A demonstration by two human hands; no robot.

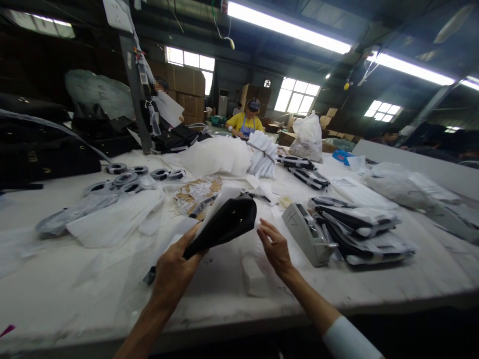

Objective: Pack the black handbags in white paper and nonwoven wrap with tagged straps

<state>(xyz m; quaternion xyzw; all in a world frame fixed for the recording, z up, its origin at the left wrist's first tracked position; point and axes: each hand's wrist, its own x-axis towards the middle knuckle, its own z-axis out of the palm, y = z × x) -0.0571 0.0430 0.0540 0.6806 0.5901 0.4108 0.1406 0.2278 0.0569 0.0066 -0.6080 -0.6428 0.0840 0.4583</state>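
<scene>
My left hand [176, 264] is closed around the near end of a black handbag [228, 222], raised tilted above the table. White paper [214, 215] lies along the bag's left side, and small shiny metal fittings show on its dark face. Just right of the bag's far end is my right hand [275, 247], its fingers slightly bent and apart with nothing visible in them. A grey tape dispenser [309, 234] marked with a pen sits to the right of that hand. Below the hands, a small white block [253, 276] rests on the table.
Wrapped black bags [359, 229] are stacked on the right. Rolled strap coils [127, 179] and white sheets [116, 219] lie left. White tags on a brown piece [198, 194] are behind the bag. A post [132, 85] rises at back left; a person in yellow [237, 122] sits across.
</scene>
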